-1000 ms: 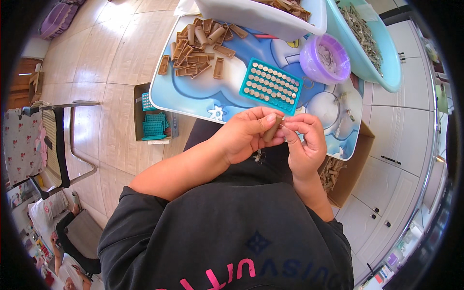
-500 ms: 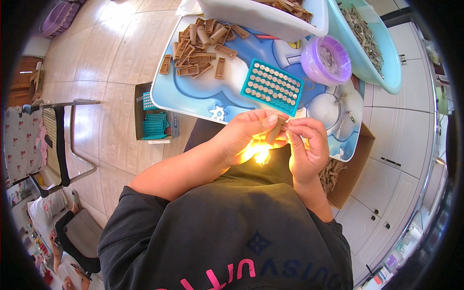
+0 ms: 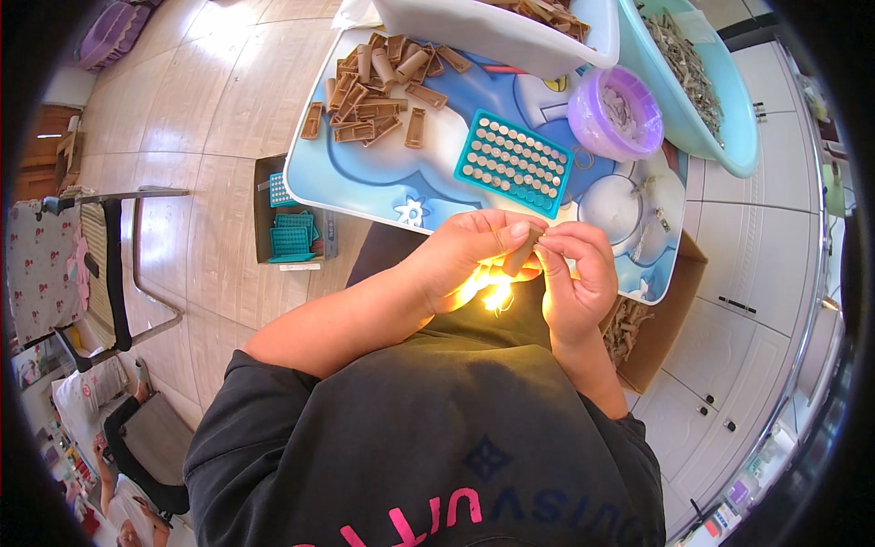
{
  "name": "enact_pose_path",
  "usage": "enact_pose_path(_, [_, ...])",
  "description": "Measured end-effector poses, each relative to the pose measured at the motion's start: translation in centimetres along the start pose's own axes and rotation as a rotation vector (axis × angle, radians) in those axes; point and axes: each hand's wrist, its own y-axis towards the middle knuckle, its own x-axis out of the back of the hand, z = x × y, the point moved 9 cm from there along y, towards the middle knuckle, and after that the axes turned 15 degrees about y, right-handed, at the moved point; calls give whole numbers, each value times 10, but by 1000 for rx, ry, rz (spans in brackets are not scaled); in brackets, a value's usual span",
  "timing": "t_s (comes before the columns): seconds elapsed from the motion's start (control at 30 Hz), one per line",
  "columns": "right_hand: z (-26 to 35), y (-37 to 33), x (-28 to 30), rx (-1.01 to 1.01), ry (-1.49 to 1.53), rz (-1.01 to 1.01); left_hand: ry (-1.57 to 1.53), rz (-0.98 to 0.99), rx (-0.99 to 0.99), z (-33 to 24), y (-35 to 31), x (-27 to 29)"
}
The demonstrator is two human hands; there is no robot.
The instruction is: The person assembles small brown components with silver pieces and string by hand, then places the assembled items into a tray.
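My left hand point(image 3: 478, 246) is closed around a brown cork-shaped plastic casing point(image 3: 522, 252), held tilted just off the table's near edge. Beneath its fingers, a tangle of lit string lights point(image 3: 497, 295) glows bright yellow, and the glare hides detail there. My right hand point(image 3: 580, 267) is pinched at the upper end of the casing, with thumb and forefinger pressed together; whatever is between them is too small to make out. Just beyond both hands lies a teal tray point(image 3: 516, 192) with rows of silver button cells.
Brown casings point(image 3: 375, 109) lie heaped on the blue patterned table point(image 3: 365, 196). A white bin point(image 3: 510, 50), a purple bowl point(image 3: 612, 123) and a light-blue basin point(image 3: 743, 137) stand along the far right. Cardboard boxes point(image 3: 679, 287) flank the table below; another person sits at lower left.
The casing has turned slightly in my left hand, and my right fingertips have closed in on its upper end. A thin piece seen between the fingers earlier is now hidden.
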Motion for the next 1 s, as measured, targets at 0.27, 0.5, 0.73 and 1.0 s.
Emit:
enact_pose_path(0.27, [0, 0, 1, 4, -1, 7, 0, -164, 24, 1, -1, 5])
enact_pose_path(0.5, [6, 0, -3, 151, -118, 30, 19, -84, -10, 2, 2, 2])
enact_pose_path(0.73, [8, 2, -6, 207, -188, 57, 26, -123, -4, 1, 2, 1])
enact_pose_path(1.0, [3, -3, -4, 187, -184, 22, 76, -141, 19, 7, 3, 5])
